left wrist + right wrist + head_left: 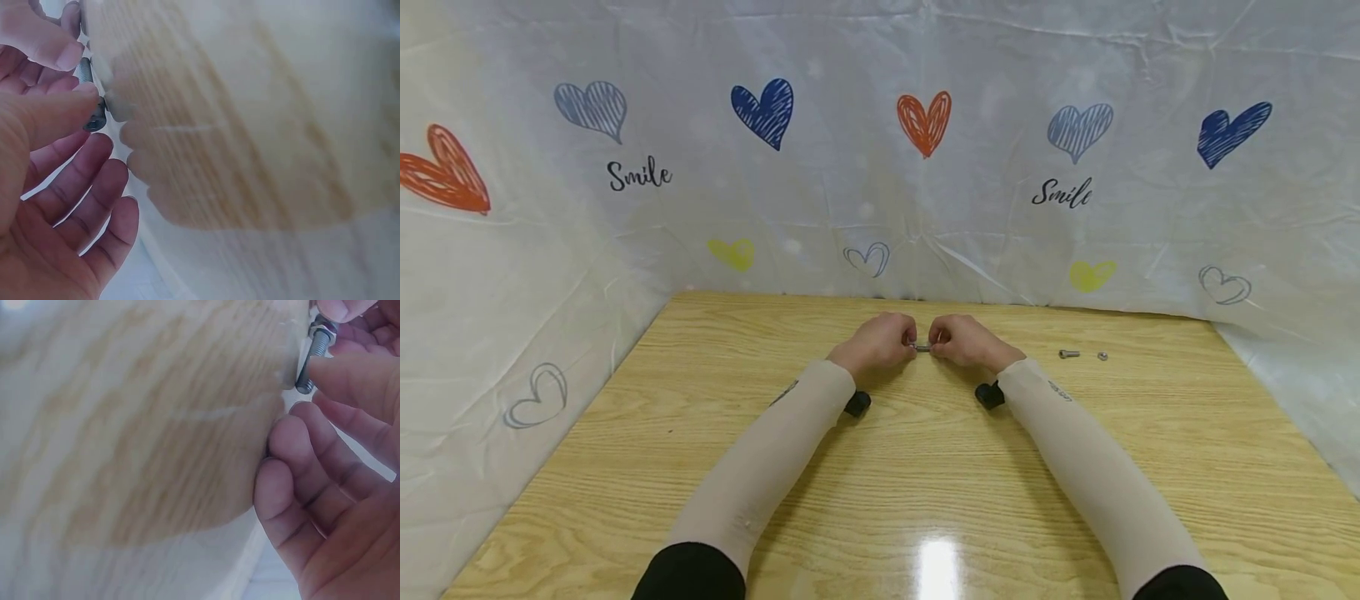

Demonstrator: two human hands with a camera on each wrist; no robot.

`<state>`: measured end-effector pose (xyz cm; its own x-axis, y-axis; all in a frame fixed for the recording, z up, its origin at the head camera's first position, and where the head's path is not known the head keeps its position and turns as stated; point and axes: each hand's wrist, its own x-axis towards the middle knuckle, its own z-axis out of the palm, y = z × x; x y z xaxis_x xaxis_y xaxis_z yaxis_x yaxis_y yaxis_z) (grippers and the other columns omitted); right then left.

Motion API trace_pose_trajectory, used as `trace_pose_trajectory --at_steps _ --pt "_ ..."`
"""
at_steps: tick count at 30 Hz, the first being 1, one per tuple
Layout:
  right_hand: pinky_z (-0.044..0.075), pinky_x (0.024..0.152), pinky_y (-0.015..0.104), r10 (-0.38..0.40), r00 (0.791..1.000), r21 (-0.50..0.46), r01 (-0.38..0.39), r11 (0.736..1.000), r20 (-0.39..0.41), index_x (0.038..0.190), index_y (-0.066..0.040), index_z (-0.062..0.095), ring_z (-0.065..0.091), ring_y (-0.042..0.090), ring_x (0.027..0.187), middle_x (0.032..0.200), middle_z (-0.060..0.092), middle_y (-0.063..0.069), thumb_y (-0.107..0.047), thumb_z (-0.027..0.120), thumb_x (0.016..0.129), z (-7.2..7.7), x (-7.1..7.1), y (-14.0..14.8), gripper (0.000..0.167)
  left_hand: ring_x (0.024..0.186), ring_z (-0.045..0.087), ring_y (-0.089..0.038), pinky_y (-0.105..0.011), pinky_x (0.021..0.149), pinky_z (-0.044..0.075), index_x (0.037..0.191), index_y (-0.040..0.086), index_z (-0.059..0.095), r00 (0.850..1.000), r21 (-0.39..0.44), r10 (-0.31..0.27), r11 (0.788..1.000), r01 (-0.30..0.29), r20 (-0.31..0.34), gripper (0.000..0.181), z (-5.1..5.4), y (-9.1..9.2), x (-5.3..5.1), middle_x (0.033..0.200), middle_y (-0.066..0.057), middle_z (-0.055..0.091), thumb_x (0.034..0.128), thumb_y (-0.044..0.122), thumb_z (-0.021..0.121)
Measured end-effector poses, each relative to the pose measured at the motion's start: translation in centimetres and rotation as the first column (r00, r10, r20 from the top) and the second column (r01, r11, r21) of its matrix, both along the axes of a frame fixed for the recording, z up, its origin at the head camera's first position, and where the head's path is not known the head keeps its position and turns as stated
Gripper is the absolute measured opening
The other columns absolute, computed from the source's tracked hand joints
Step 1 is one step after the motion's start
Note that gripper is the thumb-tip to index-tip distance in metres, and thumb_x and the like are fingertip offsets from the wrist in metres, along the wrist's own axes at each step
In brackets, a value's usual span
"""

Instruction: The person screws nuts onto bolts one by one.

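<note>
Pale left sleeve (767, 458) nearest; beyond it, two hands meet at one bolt (320, 347).
From left to right, the left hand (880, 340) pinches the socket-head end of the bolt, its other fingers loosely curved; the bolt lies between the two hands, low over the far part of the wooden bench (925, 467), with a nut-like collar (322, 331) around its shank near the head. The right hand (970, 342) grips the threaded end, its thumb against the threads and its lower fingertips close to the bench top. Farther right, apart from the hands, a second bolt (1070, 354) lies on its side, head to the left, and a small nut (1102, 356) sits just beside its threaded tip.
</note>
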<state>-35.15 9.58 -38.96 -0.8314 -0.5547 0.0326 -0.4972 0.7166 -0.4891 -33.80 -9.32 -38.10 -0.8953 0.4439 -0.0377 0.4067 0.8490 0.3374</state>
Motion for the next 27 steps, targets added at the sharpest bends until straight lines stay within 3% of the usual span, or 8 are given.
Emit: trace_pose_trajectory --at_steps 9,17,27 --pt "0.046 0.070 0.033 -0.027 0.999 -0.068 0.028 0.997 0.020 0.104 -0.006 0.064 0.056 0.019 0.079 0.087 0.061 0.004 -0.016 0.063 0.092 0.2 0.3 1.0 0.015 0.084 0.055 -0.017 -0.034 0.078 0.047 0.110 0.009 0.062 1.000 0.041 0.009 0.999 -0.008 -0.014 0.024 0.3 -0.1 0.6 0.094 -0.001 0.059 0.0905 0.021 0.066" --pt "0.046 0.071 0.034 -0.038 0.999 -0.169 0.036 0.985 -0.005 0.106 -0.001 0.064 0.055 0.020 0.080 0.089 0.060 0.006 -0.014 0.064 0.092 0.7 1.0 2.1 0.019 0.087 0.056 -0.018 -0.034 0.079 0.047 0.108 0.008 0.063 0.997 0.052 -0.012 0.999 0.015 -0.072 0.023 0.6 0.3 1.1 0.097 -0.002 0.060 0.0895 0.021 0.068" --pt "0.047 0.070 0.035 -0.024 0.998 -0.213 0.011 0.977 -0.057 0.106 -0.001 0.063 0.056 0.019 0.077 0.090 0.062 0.006 -0.012 0.064 0.092 1.1 2.1 3.5 0.019 0.087 0.056 -0.017 -0.033 0.077 0.047 0.105 0.006 0.065 0.991 0.096 -0.034 0.994 0.046 -0.128 0.023 1.1 0.4 1.9 0.096 -0.003 0.061 0.0881 0.020 0.070"
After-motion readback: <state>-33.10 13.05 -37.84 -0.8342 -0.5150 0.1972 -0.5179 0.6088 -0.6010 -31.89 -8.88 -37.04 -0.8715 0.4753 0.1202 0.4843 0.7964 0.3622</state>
